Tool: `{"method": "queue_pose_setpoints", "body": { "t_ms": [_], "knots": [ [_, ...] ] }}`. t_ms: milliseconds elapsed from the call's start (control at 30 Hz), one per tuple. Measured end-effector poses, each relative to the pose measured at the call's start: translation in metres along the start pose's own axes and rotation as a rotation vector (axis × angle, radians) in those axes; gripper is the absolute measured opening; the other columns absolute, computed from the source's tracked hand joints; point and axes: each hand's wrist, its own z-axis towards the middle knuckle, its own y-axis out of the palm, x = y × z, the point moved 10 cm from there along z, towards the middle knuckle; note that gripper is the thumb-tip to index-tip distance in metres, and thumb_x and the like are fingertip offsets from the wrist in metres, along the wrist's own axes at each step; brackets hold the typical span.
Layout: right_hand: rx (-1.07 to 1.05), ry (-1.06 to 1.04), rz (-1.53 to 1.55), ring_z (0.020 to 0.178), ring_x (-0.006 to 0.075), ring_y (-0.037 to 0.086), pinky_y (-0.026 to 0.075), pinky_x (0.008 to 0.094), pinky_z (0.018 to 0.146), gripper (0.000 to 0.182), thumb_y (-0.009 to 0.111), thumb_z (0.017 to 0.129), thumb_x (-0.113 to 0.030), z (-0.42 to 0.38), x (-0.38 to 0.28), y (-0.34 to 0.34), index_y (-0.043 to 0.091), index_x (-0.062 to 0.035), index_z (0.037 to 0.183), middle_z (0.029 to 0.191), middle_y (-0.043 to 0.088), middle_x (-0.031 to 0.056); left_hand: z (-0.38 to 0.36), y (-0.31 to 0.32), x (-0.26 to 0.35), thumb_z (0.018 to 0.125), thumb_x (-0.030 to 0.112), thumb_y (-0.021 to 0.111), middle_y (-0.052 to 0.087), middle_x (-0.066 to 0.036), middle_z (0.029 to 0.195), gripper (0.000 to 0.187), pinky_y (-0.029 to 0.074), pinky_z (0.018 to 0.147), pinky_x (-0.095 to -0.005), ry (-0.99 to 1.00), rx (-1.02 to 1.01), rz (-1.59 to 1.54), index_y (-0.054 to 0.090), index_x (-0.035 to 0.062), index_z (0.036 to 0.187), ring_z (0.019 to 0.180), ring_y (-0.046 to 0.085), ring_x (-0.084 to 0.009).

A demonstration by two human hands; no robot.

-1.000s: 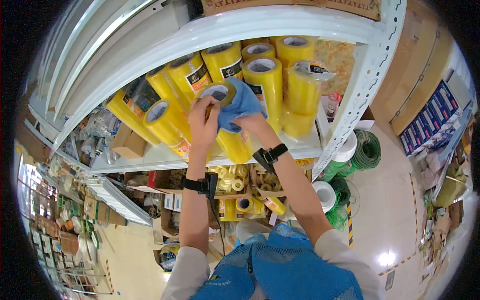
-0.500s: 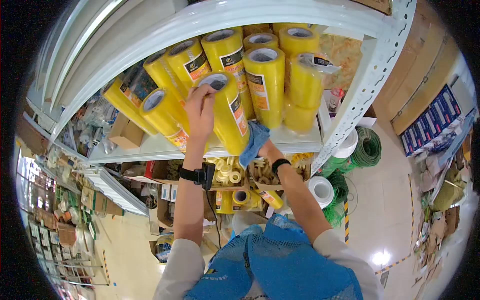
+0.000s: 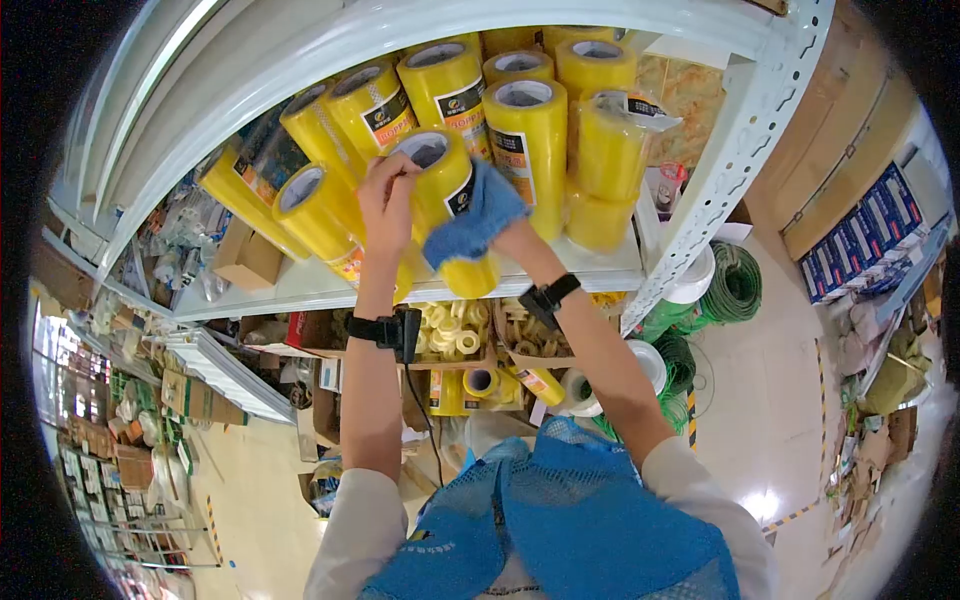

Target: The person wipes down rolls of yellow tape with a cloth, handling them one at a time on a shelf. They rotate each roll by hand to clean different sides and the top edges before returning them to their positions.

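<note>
A tall yellow pack of packing tape rolls (image 3: 440, 184) leans toward me at the shelf's front edge. My left hand (image 3: 388, 205) grips it near its upper rim, fingers bent around the edge of the core opening. A blue cloth (image 3: 478, 215) lies across the pack's front and right side, covering part of its black label. My right hand (image 3: 515, 240) holds this cloth and presses it against the wrap; most of its fingers are hidden beneath the fabric. Right beside stand another tape pack (image 3: 530, 175) and, to the left, a tilted tape pack (image 3: 315, 215).
More yellow packs crowd the white metal shelf (image 3: 235, 300), with a perforated upright (image 3: 735, 150) at right. Below are boxes of small cream-coloured rolls (image 3: 455, 330). Green wire coils (image 3: 735, 285) stand on the floor at right. A small cardboard box (image 3: 250, 258) sits on the shelf's left.
My right hand has moved the cloth up and left, from the pack's lower right side onto its front. The pack has shifted slightly upward; my left hand stays at its top.
</note>
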Motion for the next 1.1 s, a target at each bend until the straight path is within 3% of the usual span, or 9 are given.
{"method": "queue_pose_setpoints", "body": {
  "t_ms": [67,200,233,333,400,433,567,767,1100],
  "knots": [
    [0.087,-0.154,-0.013,0.111,0.0306,0.059,0.045,0.0391,0.097,0.079,0.085,0.068,-0.025,0.028,-0.023,-0.015,0.046,-0.0016,0.133,0.123,0.060,0.0223,0.005,-0.001,-0.017,0.080,0.009,0.052,0.050,-0.008,0.075,0.012,0.037,0.066,-0.0291,-0.018,-0.020,-0.129,0.057,-0.0021,0.079,0.073,0.048,-0.0184],
    [-0.374,0.377,0.160,0.117,0.0254,0.057,0.042,0.0333,0.103,0.079,0.083,0.070,-0.018,0.022,0.030,0.039,0.045,-0.0072,0.139,0.132,0.056,0.0168,0.009,-0.004,-0.038,0.081,0.009,0.050,0.050,-0.008,0.078,0.014,0.037,0.070,-0.0283,-0.119,-0.099,-0.310,0.056,-0.0033,0.077,0.077,0.049,-0.0184],
    [-0.211,0.468,0.715,0.119,0.0240,0.056,0.040,0.0325,0.105,0.076,0.084,0.070,-0.017,0.007,0.062,0.053,0.048,-0.0070,0.137,0.133,0.057,0.0132,0.010,-0.006,-0.036,0.081,0.010,0.050,0.052,-0.008,0.081,0.014,0.037,0.077,-0.0287,-0.098,-0.104,-0.276,0.054,-0.0028,0.076,0.082,0.049,-0.0199],
    [-0.243,0.113,-0.068,0.124,0.0240,0.054,0.038,0.0345,0.110,0.060,0.078,0.077,-0.022,-0.045,0.120,0.060,0.055,-0.0069,0.131,0.135,0.058,0.0069,0.011,-0.008,-0.030,0.081,0.009,0.049,0.053,-0.009,0.083,0.015,0.037,0.083,-0.0290,-0.083,-0.083,-0.277,0.054,-0.0034,0.076,0.088,0.050,-0.0214],
    [-0.428,0.240,-0.019,0.126,0.0302,0.051,0.037,0.0399,0.110,0.049,0.064,0.089,-0.034,-0.117,0.174,0.081,0.056,-0.0071,0.130,0.137,0.056,0.0105,0.007,-0.007,-0.031,0.081,0.009,0.049,0.053,-0.010,0.084,0.016,0.038,0.082,-0.0289,-0.093,-0.061,-0.313,0.057,-0.0045,0.077,0.088,0.050,-0.0213],
    [-0.731,0.718,-0.434,0.126,0.0343,0.049,0.035,0.0409,0.110,0.048,0.060,0.091,-0.036,-0.177,0.236,0.089,0.056,-0.0060,0.128,0.135,0.056,0.0142,0.007,-0.008,-0.029,0.081,0.008,0.049,0.054,-0.010,0.085,0.015,0.038,0.083,-0.0296,-0.060,-0.042,-0.306,0.057,-0.0042,0.077,0.089,0.050,-0.0217],
    [-0.063,-0.015,-0.515,0.122,0.0404,0.048,0.034,0.0469,0.108,0.056,0.066,0.083,-0.034,-0.139,0.098,0.040,0.054,-0.0038,0.128,0.131,0.055,0.0204,0.004,-0.011,-0.023,0.081,0.006,0.049,0.059,-0.014,0.089,0.014,0.041,0.086,-0.0327,0.004,0.001,-0.230,0.059,-0.0033,0.079,0.088,0.055,-0.0266],
    [-0.072,-0.005,-0.294,0.118,0.0412,0.050,0.035,0.0489,0.105,0.063,0.075,0.075,-0.036,-0.123,0.081,0.029,0.055,-0.0039,0.125,0.125,0.057,0.0207,0.002,0.010,0.045,0.084,0.011,0.052,0.067,-0.015,0.087,0.016,0.040,0.095,-0.0479,0.168,0.002,0.372,0.066,0.0034,0.083,0.087,0.058,-0.0364],
    [-0.068,0.050,-0.148,0.117,0.0392,0.054,0.044,0.0423,0.100,0.087,0.088,0.060,-0.037,0.025,-0.019,0.005,0.048,-0.0020,0.130,0.123,0.057,0.0215,-0.003,0.007,0.035,0.083,0.015,0.057,0.067,-0.009,0.077,0.012,0.038,0.096,-0.0467,0.175,0.097,0.352,0.067,0.0076,0.082,0.081,0.059,-0.0304]
  ]
}}
